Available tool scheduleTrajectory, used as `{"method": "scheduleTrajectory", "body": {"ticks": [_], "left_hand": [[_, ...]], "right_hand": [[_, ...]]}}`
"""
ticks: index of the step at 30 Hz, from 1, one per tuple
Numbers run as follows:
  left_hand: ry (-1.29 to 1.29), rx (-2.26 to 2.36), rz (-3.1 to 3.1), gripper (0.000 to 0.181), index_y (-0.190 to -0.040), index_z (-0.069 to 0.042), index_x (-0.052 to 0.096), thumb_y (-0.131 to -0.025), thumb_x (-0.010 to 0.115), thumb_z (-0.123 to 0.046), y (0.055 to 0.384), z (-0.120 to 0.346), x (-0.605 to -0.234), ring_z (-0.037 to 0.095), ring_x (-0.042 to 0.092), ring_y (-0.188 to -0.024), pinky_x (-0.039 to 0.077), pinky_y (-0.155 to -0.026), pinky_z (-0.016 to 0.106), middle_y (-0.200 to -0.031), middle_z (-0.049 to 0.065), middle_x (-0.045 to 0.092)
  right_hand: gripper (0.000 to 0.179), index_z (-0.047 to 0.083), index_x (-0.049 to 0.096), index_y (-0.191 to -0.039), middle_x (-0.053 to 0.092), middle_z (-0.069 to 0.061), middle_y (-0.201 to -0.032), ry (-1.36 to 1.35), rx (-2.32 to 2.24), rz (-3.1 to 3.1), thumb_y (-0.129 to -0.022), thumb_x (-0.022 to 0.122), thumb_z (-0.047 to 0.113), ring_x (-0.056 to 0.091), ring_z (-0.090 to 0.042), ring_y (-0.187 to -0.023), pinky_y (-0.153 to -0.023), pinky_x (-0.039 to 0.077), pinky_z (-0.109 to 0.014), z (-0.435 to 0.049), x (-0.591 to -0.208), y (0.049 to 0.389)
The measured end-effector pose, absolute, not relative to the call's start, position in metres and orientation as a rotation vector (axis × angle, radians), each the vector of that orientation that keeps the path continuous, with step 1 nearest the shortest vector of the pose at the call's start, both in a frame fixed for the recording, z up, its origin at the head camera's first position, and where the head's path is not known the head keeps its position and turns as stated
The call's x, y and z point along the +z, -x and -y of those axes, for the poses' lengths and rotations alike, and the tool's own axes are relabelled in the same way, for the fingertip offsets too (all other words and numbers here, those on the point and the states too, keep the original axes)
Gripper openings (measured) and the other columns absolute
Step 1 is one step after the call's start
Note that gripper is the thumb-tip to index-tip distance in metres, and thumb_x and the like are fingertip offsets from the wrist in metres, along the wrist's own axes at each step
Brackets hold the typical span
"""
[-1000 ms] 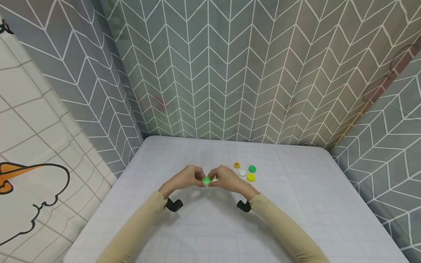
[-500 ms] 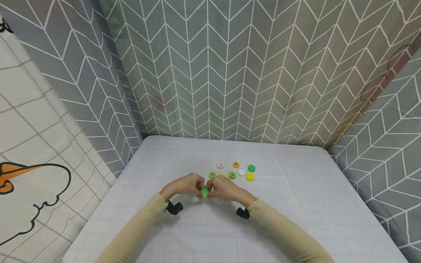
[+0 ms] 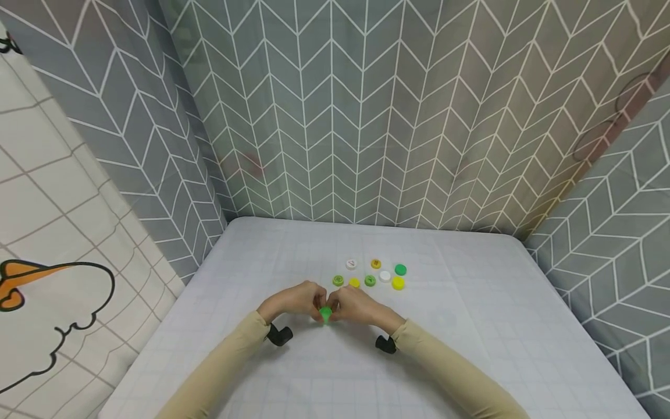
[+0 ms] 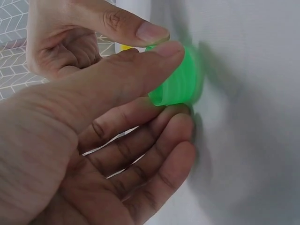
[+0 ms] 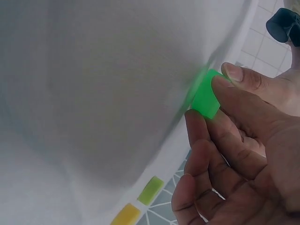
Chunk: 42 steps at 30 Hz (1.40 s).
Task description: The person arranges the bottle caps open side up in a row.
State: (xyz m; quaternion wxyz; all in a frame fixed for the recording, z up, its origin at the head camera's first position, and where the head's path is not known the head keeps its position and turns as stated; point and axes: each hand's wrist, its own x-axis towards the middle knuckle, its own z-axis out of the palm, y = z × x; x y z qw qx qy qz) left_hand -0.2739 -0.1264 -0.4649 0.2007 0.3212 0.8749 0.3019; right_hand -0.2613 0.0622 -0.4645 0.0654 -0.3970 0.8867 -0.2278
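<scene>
A grey, zigzag-patterned curtain point(image 3: 332, 116) backs the scene, with a pale, cloth-covered bench point(image 3: 460, 317) in front of it. Two beige sleeves point(image 3: 217, 364) reach in over the near edge, a black wrist mount point(image 3: 280, 336) showing just beyond the left cuff. The left hand point(image 3: 295, 299) and right hand point(image 3: 356, 304) meet near the middle, both pinching the same green cap point(image 3: 325, 315) between thumb and fingers. It sits low, its base at or barely above the cloth; contact cannot be told. Just beyond lie eight small discs, among them a yellow disc point(image 3: 398, 283) and a marked green disc point(image 3: 338, 280).

The step in hand looks like steadying or placing the cap with both hands. The next move seems to call for a level cap and evenly matched pressure from both thumbs.
</scene>
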Motion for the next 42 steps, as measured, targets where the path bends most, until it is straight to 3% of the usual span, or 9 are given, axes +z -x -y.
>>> {"method": "scheduleTrajectory", "body": {"ticks": [18, 26, 33, 37, 42], "left_hand": [[-0.826, 0.900, -2.442, 0.027, -0.084, -0.011, 0.061, -0.065, 0.080, -0.014, 0.274, 0.127, -0.470, 0.009, 0.057, -0.067, 0.047, -0.061, 0.024, -0.076, -0.002, 0.062], [-0.834, 0.901, -2.418, 0.036, -0.092, -0.010, 0.060, -0.067, 0.080, -0.026, 0.272, 0.128, -0.461, 0.013, 0.058, -0.073, 0.047, -0.063, 0.026, -0.081, 0.001, 0.062], [-0.907, 0.984, -2.443, 0.043, -0.099, -0.007, 0.061, -0.071, 0.076, -0.037, 0.279, 0.132, -0.454, 0.012, 0.059, -0.072, 0.047, -0.064, 0.025, -0.078, -0.002, 0.064], [-0.923, 1.077, -2.472, 0.041, -0.097, -0.006, 0.063, -0.073, 0.074, -0.037, 0.288, 0.134, -0.450, 0.011, 0.059, -0.073, 0.048, -0.064, 0.026, -0.078, -0.003, 0.064], [-0.901, 1.208, -2.481, 0.031, -0.096, -0.013, 0.064, -0.075, 0.073, -0.034, 0.298, 0.135, -0.446, 0.012, 0.061, -0.078, 0.049, -0.067, 0.029, -0.083, -0.003, 0.064]], "right_hand": [[0.024, 0.007, 0.068, -0.092, 0.067, 0.001, -0.082, 1.109, -0.861, -2.576, -0.071, 0.077, 0.015, 0.056, -0.002, -0.069, -0.062, 0.045, -0.015, -0.065, -0.467, 0.260], [0.031, 0.011, 0.067, -0.099, 0.066, 0.005, -0.089, 1.069, -0.834, -2.565, -0.072, 0.077, 0.023, 0.059, -0.007, -0.079, -0.068, 0.046, -0.017, -0.072, -0.464, 0.265], [0.031, 0.006, 0.065, -0.103, 0.066, -0.003, -0.092, 1.087, -0.906, -2.629, -0.076, 0.073, 0.021, 0.060, -0.013, -0.079, -0.067, 0.047, -0.019, -0.084, -0.456, 0.270], [0.035, 0.004, 0.064, -0.106, 0.065, -0.006, -0.095, 1.078, -0.967, -2.686, -0.079, 0.071, 0.023, 0.060, -0.019, -0.080, -0.066, 0.047, -0.020, -0.093, -0.446, 0.274], [0.036, 0.006, 0.063, -0.107, 0.065, -0.006, -0.094, 1.008, -1.026, -2.761, -0.078, 0.071, 0.026, 0.057, -0.015, -0.078, -0.062, 0.046, -0.022, -0.105, -0.436, 0.280]]}}
